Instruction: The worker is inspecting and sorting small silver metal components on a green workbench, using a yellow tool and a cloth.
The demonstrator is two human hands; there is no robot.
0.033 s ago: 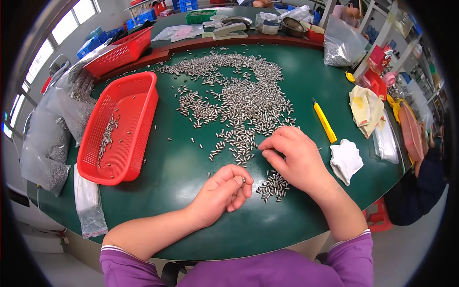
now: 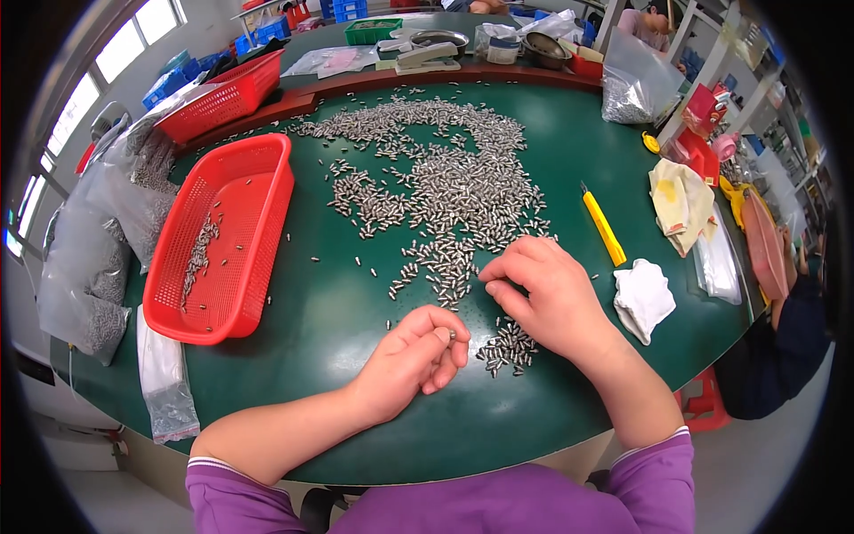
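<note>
A yellow utility knife point(image 2: 604, 228) lies right on the green worktop point(image 2: 338, 303), a crumpled white cloth point(image 2: 644, 298) nearer, clear plastic bags point(image 2: 98, 240) far left.

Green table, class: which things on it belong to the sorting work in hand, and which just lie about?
In use:
left hand
right hand
small metal pieces
small pile by the hands
red basket

Lying about:
yellow utility knife
white cloth
yellowish cloth
plastic bags
</note>
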